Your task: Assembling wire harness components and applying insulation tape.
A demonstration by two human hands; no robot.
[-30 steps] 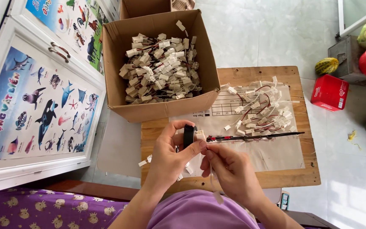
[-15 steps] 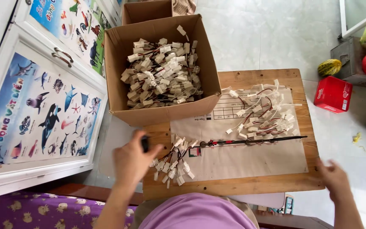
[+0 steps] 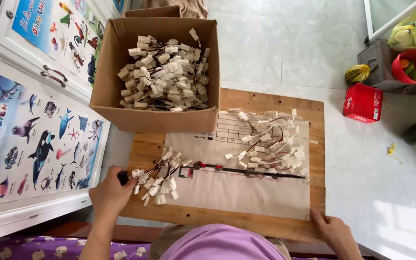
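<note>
The left hand (image 3: 109, 192) is closing its fingers around a small black object (image 3: 123, 178), apparently a roll of tape, though its kind cannot be confirmed; the object is lying at the left edge of the wooden board (image 3: 270, 103). Just beside that hand, a bundle of wires with white connectors (image 3: 162, 175) is resting on the board, its near end close to the fingertips, though contact cannot be made out. The right hand (image 3: 333, 231) is gripping the near right edge of the board, fingers curled over the rim and holding nothing else. A sheet of paper (image 3: 237, 192) is covering the middle of the board, and a thin dark rod (image 3: 251, 171) is lying across it from the bundle toward the right. A loose pile of connectors and wires (image 3: 270, 144) is sitting on the paper beyond the rod. A cardboard box (image 3: 116, 72), filled with more white connectors, is overlapping the far left corner of the board. To the left, a cabinet door with a sea-animal poster (image 3: 34, 144) is showing. On the tiled floor to the right, a red box (image 3: 362, 103) and a red bowl (image 3: 412, 67) are standing well apart from the board.
</note>
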